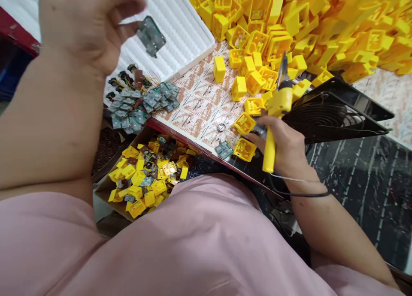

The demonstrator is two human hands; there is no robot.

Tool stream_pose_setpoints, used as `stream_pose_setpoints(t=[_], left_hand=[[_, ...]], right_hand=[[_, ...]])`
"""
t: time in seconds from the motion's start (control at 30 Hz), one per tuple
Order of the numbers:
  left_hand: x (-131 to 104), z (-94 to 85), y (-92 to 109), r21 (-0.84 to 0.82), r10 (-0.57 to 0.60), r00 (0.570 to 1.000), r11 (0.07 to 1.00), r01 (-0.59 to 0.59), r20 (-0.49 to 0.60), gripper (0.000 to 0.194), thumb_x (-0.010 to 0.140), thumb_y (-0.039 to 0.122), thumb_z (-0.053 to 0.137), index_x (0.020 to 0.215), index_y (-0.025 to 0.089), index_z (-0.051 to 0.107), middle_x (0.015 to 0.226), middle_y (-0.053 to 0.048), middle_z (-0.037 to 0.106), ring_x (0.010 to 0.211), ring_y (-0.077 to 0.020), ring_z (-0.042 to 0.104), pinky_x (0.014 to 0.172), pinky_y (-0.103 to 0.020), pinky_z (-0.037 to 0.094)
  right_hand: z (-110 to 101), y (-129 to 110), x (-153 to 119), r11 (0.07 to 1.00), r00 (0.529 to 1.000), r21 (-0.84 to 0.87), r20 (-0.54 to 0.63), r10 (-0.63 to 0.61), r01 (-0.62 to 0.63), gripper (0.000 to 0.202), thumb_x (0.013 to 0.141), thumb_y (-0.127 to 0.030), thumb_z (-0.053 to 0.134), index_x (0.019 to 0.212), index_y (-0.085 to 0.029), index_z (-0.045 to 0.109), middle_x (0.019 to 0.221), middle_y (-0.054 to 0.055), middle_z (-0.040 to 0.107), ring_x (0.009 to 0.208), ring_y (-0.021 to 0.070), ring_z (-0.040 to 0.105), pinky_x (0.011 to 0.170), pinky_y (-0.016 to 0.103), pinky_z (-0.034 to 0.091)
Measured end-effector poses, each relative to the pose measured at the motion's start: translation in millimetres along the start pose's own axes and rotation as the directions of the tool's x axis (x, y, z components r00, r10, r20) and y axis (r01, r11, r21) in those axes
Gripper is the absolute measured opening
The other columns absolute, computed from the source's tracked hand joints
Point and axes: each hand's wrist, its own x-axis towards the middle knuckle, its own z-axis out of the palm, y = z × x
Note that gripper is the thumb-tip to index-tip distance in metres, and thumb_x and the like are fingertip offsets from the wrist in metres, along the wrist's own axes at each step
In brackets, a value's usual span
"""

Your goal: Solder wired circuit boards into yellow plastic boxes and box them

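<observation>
At the far left, a red edge is cut off by the picture's side. The left hand is partly cut off at the top; its grip pinches a grey-green circuit board by one edge, above a ridged white foam sheet. The forearm hides part of the sheet. At the sheet's lower edge lies a heap of small boards with tangled wires and dark round parts, too crowded to separate.

Below, beside the desk's red front edge, an open cardboard box holds yellow pieces, small boards and dark parts; pink clothing fills the lower view and may hide part of it.

The desk shows a patterned stretch between the heap and the yellow cases. Near its front edge lie a round metal disc, a small wired board and, just beside that, an open yellow case. Another open case lies just behind.

The right hand has its grip closed around a yellow tool, whose dark tip points up and away. Its fingers reach toward the cases, over something dark and hard to identify. Behind is a large pile of yellow cases, blurred toward the right and cut off above. Right of the tool, a black stand with a wire coil stands near a dark, streaked surface.
</observation>
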Motion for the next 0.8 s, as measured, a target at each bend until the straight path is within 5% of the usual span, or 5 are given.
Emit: stream_pose_setpoints(t=[0.07, 0.2, 0.4, 0.6, 0.8], left_hand=[[12, 18.5, 27, -0.386, -0.135, 0.982, 0.92, 0.073, -0.135, 0.048, 0.084, 0.049, 0.077, 0.116, 0.02, 0.056, 0.11, 0.005, 0.072, 0.108, -0.0075, 0.061, 0.11, -0.038, 0.056], [24, 66.3, 69, -0.452, -0.058, 0.994, 0.892, 0.008, -0.097, 0.025, 0.076, 0.036, 0.075, 0.082, 0.026, 0.053, 0.07, 0.007, 0.057, 0.069, -0.0062, 0.058, 0.067, -0.03, 0.051], [11, 126.8, 72, -0.116, 0.168, 0.811, 0.986, -0.124, 0.561, 0.031, 0.08, 0.051, 0.07, 0.089, 0.022, 0.072, 0.083, 0.0, 0.074, 0.079, -0.0163, 0.067, 0.075, -0.033, 0.052], [4, 137.9, 56, 0.118, 0.1, 0.918, 0.981, -0.157, 0.384, 0.035, 0.094, 0.038, 0.052, 0.109, 0.021, 0.078, 0.104, -0.002, 0.08, 0.109, -0.0231, 0.072, 0.101, -0.038, 0.054], [-15, 146.9, 71, 0.245, 0.148, 0.839, 0.917, -0.315, 0.524, 0.026, 0.078, 0.033, 0.07, 0.1, 0.024, 0.079, 0.099, -0.002, 0.079, 0.111, -0.029, 0.071, 0.112, -0.047, 0.047]], right_hand=[[7, -3, 10, 1.0, 0.998, -0.014, 0.064, 0.013, -0.012, 0.031, 0.098, -0.049, 0.07, 0.116, -0.023, 0.069, 0.102, 0.007, 0.079, 0.084, 0.024, 0.078, 0.07, 0.031, 0.059], [3, -4, 14, 1.0, 0.993, -0.009, 0.121, -0.007, 0.008, 0.03, 0.1, -0.046, 0.066, 0.12, -0.024, 0.066, 0.103, 0.006, 0.077, 0.079, 0.0214, 0.074, 0.066, 0.029, 0.053], [-14, 4, -3, 0.999, 0.989, 0.031, 0.141, -0.034, 0.03, 0.024, 0.1, -0.042, 0.065, 0.12, -0.028, 0.064, 0.103, 0.003, 0.076, 0.077, 0.0195, 0.073, 0.061, 0.027, 0.051], [-11, 10, -11, 0.998, 0.99, 0.053, 0.14, -0.026, 0.018, 0.03, 0.1, -0.044, 0.067, 0.125, -0.028, 0.061, 0.109, 0.005, 0.077, 0.094, 0.0233, 0.077, 0.081, 0.033, 0.062], [-11, 12, -14, 0.995, 0.991, 0.089, 0.12, -0.054, 0.043, 0.031, 0.1, -0.04, 0.068, 0.127, -0.025, 0.063, 0.111, 0.006, 0.078, 0.091, 0.0222, 0.076, 0.078, 0.032, 0.06]])
